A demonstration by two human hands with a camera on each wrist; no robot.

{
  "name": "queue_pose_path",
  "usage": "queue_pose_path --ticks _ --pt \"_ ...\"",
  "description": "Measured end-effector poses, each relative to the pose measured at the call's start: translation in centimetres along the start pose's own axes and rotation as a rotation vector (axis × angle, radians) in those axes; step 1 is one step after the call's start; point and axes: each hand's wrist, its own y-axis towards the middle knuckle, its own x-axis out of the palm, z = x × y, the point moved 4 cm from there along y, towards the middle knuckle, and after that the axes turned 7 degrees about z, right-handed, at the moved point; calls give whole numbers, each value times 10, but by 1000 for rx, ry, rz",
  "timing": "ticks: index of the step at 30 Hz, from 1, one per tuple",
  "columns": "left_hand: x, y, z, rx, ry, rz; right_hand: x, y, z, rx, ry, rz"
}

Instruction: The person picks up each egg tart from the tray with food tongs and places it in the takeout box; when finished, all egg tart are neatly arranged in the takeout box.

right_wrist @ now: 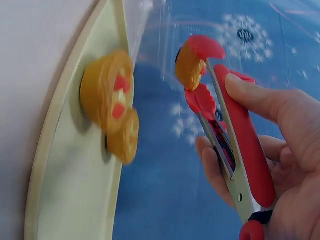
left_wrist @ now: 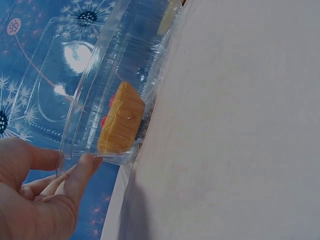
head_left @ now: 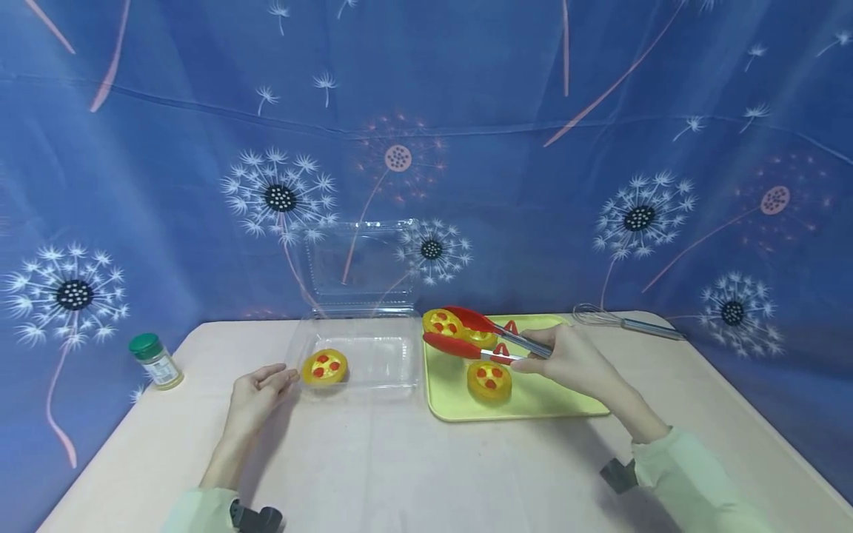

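Note:
My left hand [head_left: 262, 396] pinches the left rim of a clear plastic clamshell container [left_wrist: 82, 107], whose lid stands raised at the back. Inside, near that rim, sits a yellow toy tart [head_left: 324, 366] with red pieces on top. My right hand [head_left: 574, 359] grips red-and-metal tongs [right_wrist: 245, 150]. Between the red tips of the tongs a second tart [right_wrist: 189, 67] is held, raised above the left edge of the yellow tray [head_left: 553, 403]. Two more tarts are on the tray, one toward the front [head_left: 489, 381] and another [head_left: 481, 339] behind it, partly covered by the tongs.
A green-capped shaker jar [head_left: 156, 361] stands at the table's left edge. At the back right lies a metal whisk [head_left: 629, 323]. A blue dandelion-print cloth [head_left: 506, 185] hangs behind the table.

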Motion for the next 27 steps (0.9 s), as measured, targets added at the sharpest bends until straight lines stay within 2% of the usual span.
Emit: queue_pose_path --ticks 6,13,17,20,27 --pt "1 0 2 0 2 6 25 13 -25 -11 10 -13" --pt "1 0 0 2 -13 13 56 26 -56 -5 30 -89" --pt "1 1 -1 -8 -64 8 69 34 -70 -74 -2 -89" --pt "1 1 -1 -10 -48 12 78 39 -78 -127 -46 -68" --pt "1 1 -1 11 -55 12 92 48 -90 -138 -94 -66"
